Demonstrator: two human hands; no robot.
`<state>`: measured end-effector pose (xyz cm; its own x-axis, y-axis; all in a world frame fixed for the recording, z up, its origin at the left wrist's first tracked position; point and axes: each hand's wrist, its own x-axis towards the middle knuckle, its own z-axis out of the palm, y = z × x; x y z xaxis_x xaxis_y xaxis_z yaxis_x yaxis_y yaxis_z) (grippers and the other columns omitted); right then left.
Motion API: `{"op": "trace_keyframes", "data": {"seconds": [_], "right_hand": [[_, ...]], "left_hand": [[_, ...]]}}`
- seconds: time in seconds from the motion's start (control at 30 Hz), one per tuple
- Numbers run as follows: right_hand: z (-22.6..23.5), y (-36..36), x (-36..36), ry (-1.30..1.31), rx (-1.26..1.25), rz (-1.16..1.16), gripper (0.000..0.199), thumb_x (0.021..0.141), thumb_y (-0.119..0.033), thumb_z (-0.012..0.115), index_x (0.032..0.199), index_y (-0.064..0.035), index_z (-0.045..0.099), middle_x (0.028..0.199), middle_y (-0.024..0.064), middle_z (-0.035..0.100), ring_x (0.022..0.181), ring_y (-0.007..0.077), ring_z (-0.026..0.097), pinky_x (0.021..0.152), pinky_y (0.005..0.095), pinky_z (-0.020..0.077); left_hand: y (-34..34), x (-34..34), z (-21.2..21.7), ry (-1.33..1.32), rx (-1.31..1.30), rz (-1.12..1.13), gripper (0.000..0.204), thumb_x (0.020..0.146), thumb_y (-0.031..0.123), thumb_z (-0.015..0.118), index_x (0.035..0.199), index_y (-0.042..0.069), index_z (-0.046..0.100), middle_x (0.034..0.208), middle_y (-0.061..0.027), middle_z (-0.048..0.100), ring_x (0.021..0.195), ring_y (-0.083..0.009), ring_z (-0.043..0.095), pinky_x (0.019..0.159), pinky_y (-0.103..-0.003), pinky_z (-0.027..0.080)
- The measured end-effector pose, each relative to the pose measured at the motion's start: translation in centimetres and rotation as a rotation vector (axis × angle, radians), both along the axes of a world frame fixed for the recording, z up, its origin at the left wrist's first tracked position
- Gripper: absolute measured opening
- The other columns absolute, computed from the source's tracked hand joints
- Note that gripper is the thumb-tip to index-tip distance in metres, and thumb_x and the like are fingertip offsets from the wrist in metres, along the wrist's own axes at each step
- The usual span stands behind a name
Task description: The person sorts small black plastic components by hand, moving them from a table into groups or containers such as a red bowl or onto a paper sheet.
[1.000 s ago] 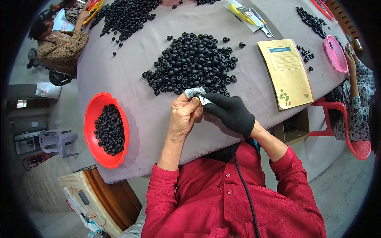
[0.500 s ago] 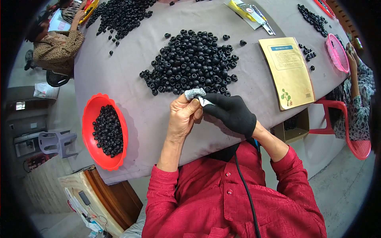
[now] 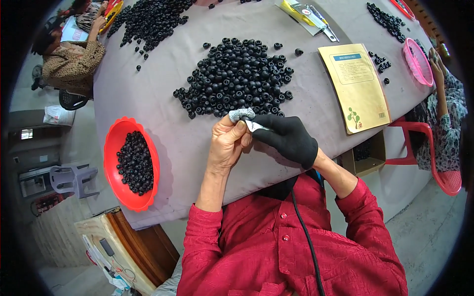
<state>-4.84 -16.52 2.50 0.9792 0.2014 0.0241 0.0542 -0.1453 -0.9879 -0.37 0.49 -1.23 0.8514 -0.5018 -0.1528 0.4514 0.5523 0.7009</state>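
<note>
My left hand (image 3: 228, 144) is bare, with grey tape around a fingertip, and pinches something small at the near edge of a big heap of black ring-shaped parts (image 3: 237, 76); the piece itself is hidden by the fingers. My right hand (image 3: 286, 138) wears a black glove and holds a small pale tool whose tip meets the left fingers. Both hands hover over the grey table (image 3: 163, 113) just in front of the heap.
A red scalloped bowl (image 3: 112, 148) of black parts sits at the table's left edge. A yellow booklet (image 3: 358, 86) lies to the right, a pink basket (image 3: 418, 61) beyond it. Other people sit at the far left (image 3: 71, 61) and right (image 3: 447, 113). More black parts (image 3: 148, 17) lie farther back.
</note>
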Motion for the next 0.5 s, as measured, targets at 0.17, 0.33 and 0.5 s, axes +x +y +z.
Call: {"op": "trace_keyframes", "data": {"seconds": [0.17,0.33,0.5], "right_hand": [[-0.33,-0.01,-0.20,0.009,0.034,-0.006,0.028,0.086,-0.015,0.059,0.113,-0.0043,0.057,0.088,0.0088,0.065,0.073,0.0098,0.061,0.066,0.0263,0.0504],[0.10,0.30,-0.25,0.087,0.105,-0.036,0.029,0.086,-0.018,0.060,0.110,-0.0017,0.059,0.088,0.0087,0.066,0.080,0.0111,0.060,0.072,0.0278,0.0488],[-0.12,0.73,-0.31,0.060,-0.066,-0.090,0.027,0.086,-0.018,0.060,0.107,-0.0013,0.060,0.089,0.0088,0.066,0.081,0.0119,0.060,0.072,0.0277,0.0487]], "left_hand": [[0.16,0.23,-0.18,-0.030,-0.023,-0.027,0.020,0.087,0.009,0.057,0.104,-0.001,0.060,0.070,-0.0040,0.059,0.053,-0.0089,0.050,0.051,-0.021,0.041],[0.14,0.07,-0.15,-0.057,-0.028,-0.030,0.020,0.087,0.009,0.057,0.104,-0.001,0.060,0.069,-0.0041,0.059,0.053,-0.0091,0.049,0.050,-0.021,0.041],[0.51,-0.05,-0.14,-0.088,-0.018,-0.042,0.019,0.087,0.011,0.057,0.102,-0.001,0.061,0.069,-0.0041,0.058,0.053,-0.0093,0.049,0.050,-0.022,0.041]]}}
